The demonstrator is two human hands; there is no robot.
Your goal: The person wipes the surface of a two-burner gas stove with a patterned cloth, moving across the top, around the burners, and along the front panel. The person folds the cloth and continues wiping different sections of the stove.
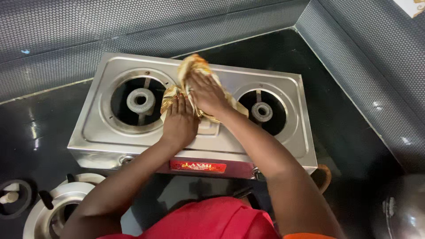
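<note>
Nearest the camera, a red garment (pixel 212 221) fills the bottom edge, and both bare forearms reach forward from it over a dark glossy table (pixel 349 132). At lower left on that table lie a removed round metal burner ring (pixel 53 208) and, just beside it at the edge, a small dark burner part (pixel 13 197); at lower right the curved side of a shiny steel vessel (pixel 405 208) shows only in part. Further on stands a two-burner stainless steel gas stove (pixel 110 137), with a red label strip on its front panel (pixel 198 167) and a knob at each end of that panel. The left hand (pixel 179 121) lies flat on the stove's middle section, fingers (pixel 177 104) stretched out and close together, their tips touching the lower edge of a crumpled yellow and brown patterned cloth (pixel 195 66). The right hand (pixel 207 94) presses down on top of that cloth, fingers spread and bent over it rather than closed around it. The cloth sits on the stove top between the two burners, bunched up towards the far edge. The left burner (pixel 141 101) is large with a grey ring head; the right burner (pixel 262 111) is smaller. Beyond the stove rises a grey wall (pixel 133 26) with a fine honeycomb pattern, turning a corner at the right.
</note>
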